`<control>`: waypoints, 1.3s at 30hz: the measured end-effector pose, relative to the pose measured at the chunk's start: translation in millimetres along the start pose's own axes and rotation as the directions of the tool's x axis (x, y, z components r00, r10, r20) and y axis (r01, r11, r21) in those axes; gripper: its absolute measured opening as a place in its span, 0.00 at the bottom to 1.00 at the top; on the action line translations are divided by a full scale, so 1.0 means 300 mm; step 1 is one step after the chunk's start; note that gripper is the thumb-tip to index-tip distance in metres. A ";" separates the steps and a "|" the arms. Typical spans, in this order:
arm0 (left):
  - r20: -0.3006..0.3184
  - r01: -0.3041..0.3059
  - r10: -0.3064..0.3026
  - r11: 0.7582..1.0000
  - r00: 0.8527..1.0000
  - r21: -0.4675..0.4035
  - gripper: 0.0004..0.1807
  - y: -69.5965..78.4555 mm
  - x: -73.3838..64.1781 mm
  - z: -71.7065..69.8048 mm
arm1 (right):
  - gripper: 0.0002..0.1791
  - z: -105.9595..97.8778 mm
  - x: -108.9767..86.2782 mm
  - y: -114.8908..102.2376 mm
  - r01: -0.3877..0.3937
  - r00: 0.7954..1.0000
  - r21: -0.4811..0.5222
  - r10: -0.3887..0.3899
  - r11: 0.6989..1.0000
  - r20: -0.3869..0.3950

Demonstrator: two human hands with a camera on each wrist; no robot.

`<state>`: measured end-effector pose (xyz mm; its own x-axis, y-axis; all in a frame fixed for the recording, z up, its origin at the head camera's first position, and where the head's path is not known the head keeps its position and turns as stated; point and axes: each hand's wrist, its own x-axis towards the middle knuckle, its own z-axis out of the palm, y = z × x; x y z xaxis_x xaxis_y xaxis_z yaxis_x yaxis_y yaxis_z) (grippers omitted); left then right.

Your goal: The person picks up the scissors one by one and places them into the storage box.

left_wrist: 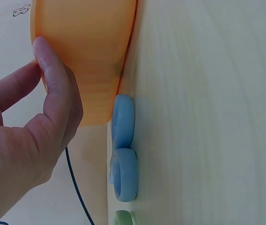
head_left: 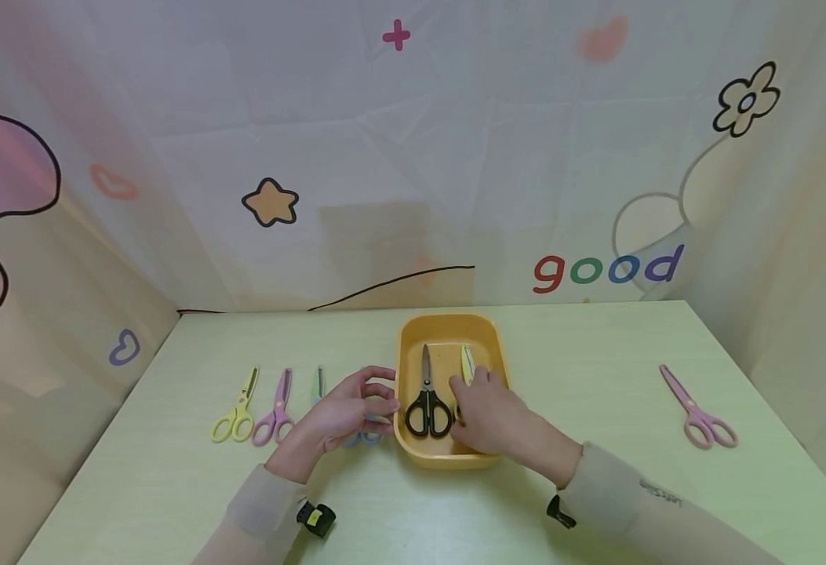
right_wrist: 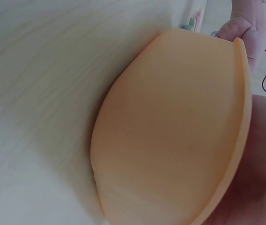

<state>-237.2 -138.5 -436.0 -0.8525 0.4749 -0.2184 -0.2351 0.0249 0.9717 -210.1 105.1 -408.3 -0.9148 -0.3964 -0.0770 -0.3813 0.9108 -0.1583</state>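
A yellow-orange plastic tray (head_left: pixel 448 462) stands on the table, with black-handled scissors (head_left: pixel 427 416) lying in its left half. Beside them lies a pair of yellow scissors (head_left: pixel 466 361); my right hand (head_left: pixel 493 416) reaches over the tray's right side and grips their handle, which is mostly hidden. My left hand (head_left: pixel 349 408) touches the tray's left wall with relaxed, bent fingers, its fingertips at the rim in the left wrist view. Under that hand, blue scissors (left_wrist: pixel 126 173) lie close to the tray's outer side. The right wrist view shows mostly the tray's outer wall (right_wrist: pixel 170 126).
Left of the tray lie more scissors in a row: yellow (head_left: pixel 241 412), purple (head_left: pixel 280 404) and green (head_left: pixel 320 380), partly covered by the left hand. Another purple pair (head_left: pixel 698 416) lies at the far right. A printed curtain (head_left: pixel 384 157) hangs behind the table.
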 end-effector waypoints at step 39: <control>-0.004 -0.003 0.003 1.000 1.000 0.013 0.30 -0.001 0.002 -0.001 | 0.17 -0.052 -0.045 0.060 0.113 0.949 0.002 -0.107 0.994 -0.298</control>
<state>-237.8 -138.5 -436.4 -0.8553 0.4710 -0.2158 -0.2263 0.0349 0.9734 -206.8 128.6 -394.8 -0.8664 -0.4394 0.2372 -0.4821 0.8598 -0.1681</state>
